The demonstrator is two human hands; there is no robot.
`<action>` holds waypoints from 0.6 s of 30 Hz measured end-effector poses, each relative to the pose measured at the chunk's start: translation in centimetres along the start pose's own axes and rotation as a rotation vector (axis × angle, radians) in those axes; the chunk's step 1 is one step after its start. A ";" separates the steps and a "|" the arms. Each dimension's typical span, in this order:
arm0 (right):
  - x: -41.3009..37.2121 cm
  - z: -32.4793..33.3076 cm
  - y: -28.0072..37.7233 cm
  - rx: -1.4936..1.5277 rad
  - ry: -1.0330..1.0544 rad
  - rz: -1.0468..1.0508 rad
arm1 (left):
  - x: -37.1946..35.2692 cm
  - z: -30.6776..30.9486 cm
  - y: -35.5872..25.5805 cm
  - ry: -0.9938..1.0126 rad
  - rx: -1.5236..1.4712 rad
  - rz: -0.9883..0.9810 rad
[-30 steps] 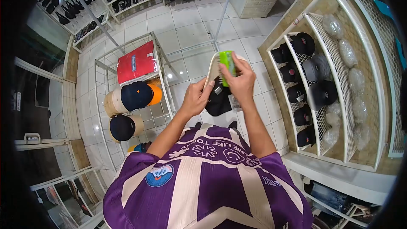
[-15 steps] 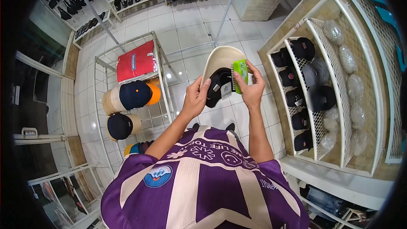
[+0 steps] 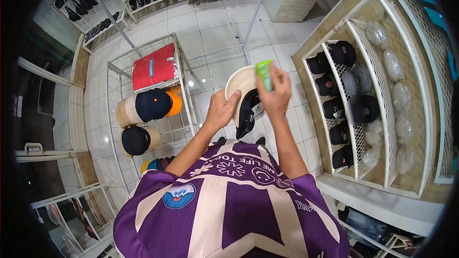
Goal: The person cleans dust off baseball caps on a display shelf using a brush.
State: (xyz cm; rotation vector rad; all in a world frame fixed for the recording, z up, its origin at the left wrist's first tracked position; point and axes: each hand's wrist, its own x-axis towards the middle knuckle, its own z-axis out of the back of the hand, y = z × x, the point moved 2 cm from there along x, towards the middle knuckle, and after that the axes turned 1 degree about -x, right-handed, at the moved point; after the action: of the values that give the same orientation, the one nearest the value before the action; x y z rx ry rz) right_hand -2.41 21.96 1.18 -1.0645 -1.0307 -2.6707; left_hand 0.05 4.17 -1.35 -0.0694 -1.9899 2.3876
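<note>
A cap (image 3: 238,82) with a cream brim and a dark inside is held in front of my chest, its hollow side partly facing me. My left hand (image 3: 221,111) grips its left edge, thumb on the brim's surface. In my right hand (image 3: 277,93) is a green scrub brush (image 3: 264,72), somewhat blurred, over the brim's right side. Whether its bristles touch the cap cannot be made out, since they face away. A pale tag (image 3: 258,110) shows by the cap's dark inside, partly behind my right hand.
To the left, a white wire rack (image 3: 111,67) bears a red packaged garment (image 3: 154,67) and several caps, among them a navy one with an orange brim (image 3: 154,104). At right, slanted wire shelves (image 3: 354,129) hold dark caps and clear plastic bundles (image 3: 400,98). Tiled floor (image 3: 210,24) lies beyond.
The cap has come lower and turned, so its inside shows less. My right hand has rolled over, lifting the green brush up and to the left across the brim.
</note>
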 end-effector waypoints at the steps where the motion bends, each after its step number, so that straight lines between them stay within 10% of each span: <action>1: -0.6 0.1 1.0 0.058 0.104 0.154 | 0.2 0.1 0.1 -0.020 -0.002 -0.004; 8: -0.4 -0.7 -0.5 0.006 0.079 -0.032 | 0.2 0.8 -0.5 0.009 0.038 -0.014; 13: 0.1 -0.8 -0.1 0.069 0.166 0.209 | 0.1 0.9 0.3 0.031 -0.062 0.019; 16: 0.4 -0.5 -0.3 0.021 0.091 -0.058 | -0.2 0.5 -0.4 -0.022 -0.038 -0.026; 18: -0.8 -0.3 2.0 0.141 0.208 0.288 | 0.3 0.7 0.0 0.004 -0.058 -0.008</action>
State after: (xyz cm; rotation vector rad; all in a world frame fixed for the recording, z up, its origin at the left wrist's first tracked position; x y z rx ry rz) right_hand -1.32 20.10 1.60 -0.8182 -0.9303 -2.3800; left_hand -0.24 3.51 -1.26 -0.0670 -2.0541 2.3225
